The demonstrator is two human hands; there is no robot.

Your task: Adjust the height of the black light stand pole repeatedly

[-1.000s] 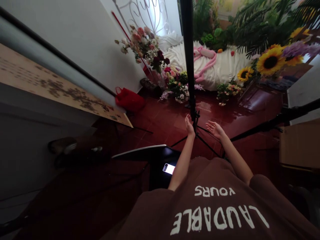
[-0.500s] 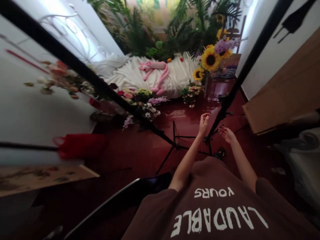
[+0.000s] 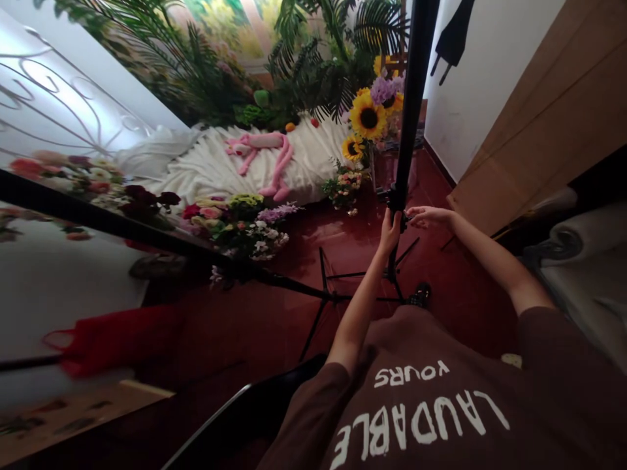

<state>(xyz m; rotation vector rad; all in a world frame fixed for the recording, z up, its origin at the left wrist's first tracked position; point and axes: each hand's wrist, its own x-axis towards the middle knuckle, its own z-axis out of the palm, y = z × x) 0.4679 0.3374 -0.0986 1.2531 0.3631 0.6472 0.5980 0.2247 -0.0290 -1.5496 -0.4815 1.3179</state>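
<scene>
A black light stand (image 3: 405, 130) rises on the right, its splayed legs on the floor. My left hand (image 3: 390, 230) is closed around its pole, just below a black collar (image 3: 390, 194). From the right, my right hand (image 3: 431, 217) reaches to the same joint, its fingertips bent in at a small knob (image 3: 404, 222) on the pole's side. The fingers partly hide that knob. A second black stand (image 3: 196, 245) slants across the left, with its legs near the first stand's base.
Artificial flowers (image 3: 235, 222) and sunflowers (image 3: 368, 117) flank a white-draped platform (image 3: 196, 170) bearing a pink plush toy (image 3: 267, 141). A brown board (image 3: 509, 124) leans at right. A red bag (image 3: 112, 336) lies left. My shoe (image 3: 420, 295) stands near the stand's legs.
Both hands were apart from the stand and open; now the left grips the pole and the right is at its knob. The right-hand stand is more upright in view.
</scene>
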